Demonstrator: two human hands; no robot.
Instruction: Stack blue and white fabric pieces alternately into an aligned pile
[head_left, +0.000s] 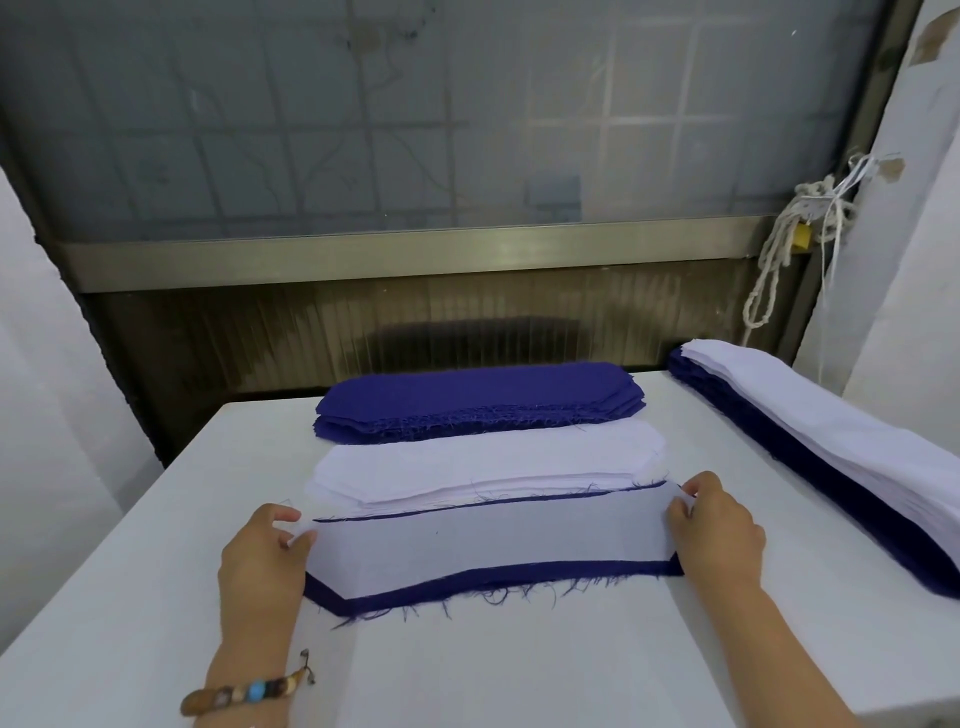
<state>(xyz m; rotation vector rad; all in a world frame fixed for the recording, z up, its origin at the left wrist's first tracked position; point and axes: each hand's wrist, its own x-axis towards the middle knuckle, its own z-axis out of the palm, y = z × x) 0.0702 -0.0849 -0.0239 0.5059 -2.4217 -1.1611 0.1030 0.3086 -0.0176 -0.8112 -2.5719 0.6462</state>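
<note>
Head view, 1 frame. White-covered bench (467, 675). Near the front edge, about mid-width, 1 white piece (488, 535) lies flat on 1 blue piece (467, 584); the blue shows as a thin strip along the far side and a wider frayed band along the near side and at the left angled end, so the 2 edges are not flush. Left hand (262, 564): thumb and fingertips curled, pinching the left end of the white piece, whose corner is lifted slightly. Right hand (719, 530): fingers curled, pinching the right end of the same piece. Both grips closed on the white piece; the wrists lie low over the bench. Just behind, touching or nearly touching the pair, sits the white stack (488, 457), many layers. Behind that, at the far edge of the bench, lies the blue stack (478, 395), its near edge frayed. Along the right edge runs a long tall pile (831, 441), white layers on top and blue below, well apart from the hands. Beaded bracelet (244, 693) on the left wrist. Beyond the far right corner a white rope (779, 249) hangs knotted beside a frosted window (363, 130) with a metal frame.
</note>
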